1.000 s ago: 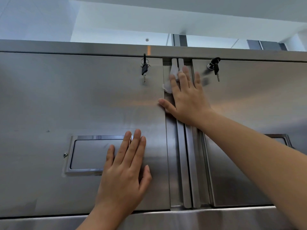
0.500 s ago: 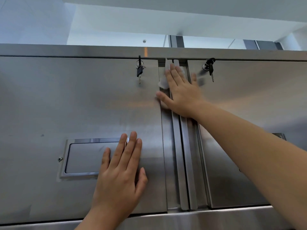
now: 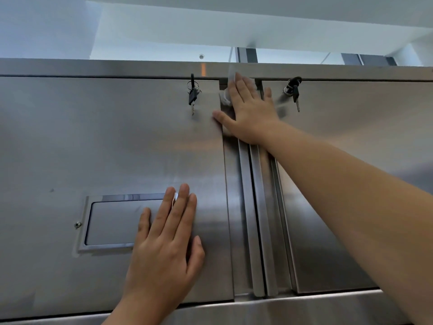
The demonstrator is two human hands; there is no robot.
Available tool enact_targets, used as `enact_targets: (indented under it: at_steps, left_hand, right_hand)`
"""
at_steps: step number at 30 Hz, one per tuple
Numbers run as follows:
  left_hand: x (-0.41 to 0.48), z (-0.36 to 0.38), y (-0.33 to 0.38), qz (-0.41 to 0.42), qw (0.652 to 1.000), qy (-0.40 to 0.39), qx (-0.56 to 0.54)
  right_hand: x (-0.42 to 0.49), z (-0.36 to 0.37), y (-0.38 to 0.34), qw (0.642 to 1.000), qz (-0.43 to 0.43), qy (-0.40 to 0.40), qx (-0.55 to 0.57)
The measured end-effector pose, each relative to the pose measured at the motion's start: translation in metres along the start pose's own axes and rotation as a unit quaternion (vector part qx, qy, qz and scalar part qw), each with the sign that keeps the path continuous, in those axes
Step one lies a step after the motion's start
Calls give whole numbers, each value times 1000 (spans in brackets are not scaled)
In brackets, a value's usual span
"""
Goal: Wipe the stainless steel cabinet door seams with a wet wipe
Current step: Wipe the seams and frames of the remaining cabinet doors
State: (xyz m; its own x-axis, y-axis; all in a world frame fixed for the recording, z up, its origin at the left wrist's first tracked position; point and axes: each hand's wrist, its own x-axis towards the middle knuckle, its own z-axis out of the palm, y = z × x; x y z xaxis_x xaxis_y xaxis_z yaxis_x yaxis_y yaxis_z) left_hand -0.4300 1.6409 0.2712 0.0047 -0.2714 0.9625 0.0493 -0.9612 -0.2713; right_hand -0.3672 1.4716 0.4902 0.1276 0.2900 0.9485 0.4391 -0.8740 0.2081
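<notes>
Two brushed steel doors (image 3: 117, 148), right hand (image 3: 250, 113) flat on crumpled wipe (image 3: 226, 98)

right hand (image 3: 250, 113) flat, pressing wet wipe (image 3: 225, 98) on seam (image 3: 244, 207) top | left hand (image 3: 164, 249) flat on left door (image 3: 93, 137)

The right hand (image 3: 250, 113) has slid the wet wipe (image 3: 231, 75) up the seam (image 3: 248, 207) to its top.

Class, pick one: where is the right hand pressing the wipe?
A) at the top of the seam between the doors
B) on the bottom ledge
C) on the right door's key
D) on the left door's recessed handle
A: the right hand lies flat on the wipe at the top of the seam, while the left hand rests on the left door.
</notes>
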Motion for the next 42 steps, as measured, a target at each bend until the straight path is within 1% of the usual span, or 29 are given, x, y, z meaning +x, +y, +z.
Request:
enact_targets:
  at_steps: [4,13,22,27,32,37,42]
  left_hand:
    - [1,-1,0,4,1000,8,4]
    - [1,-3,3,-12,1000,4,19]
    - [0,-2,5,-16,999,0,44]
    - [1,-5,8,-11,999,-9,50]
    - [2,-5,15,-33,999,-13,33]
    - [-4,-2,23,-59,998,-20,25]
    - [-15,0,26,-53,998,-26,28]
  right_hand:
    - [-4,5,-3,1000,1,9,5]
    - [-61,24,-12,999,-20,46,15]
    - [-126,34,-29,998,-16,48,26]
    - [-160,39,-38,998,-8,38,52]
    - [-187,43,-45,998,-6,34,58]
    - [-213,48,-50,996,-12,47,70]
    - [-236,52,-54,995,-15,69,76]
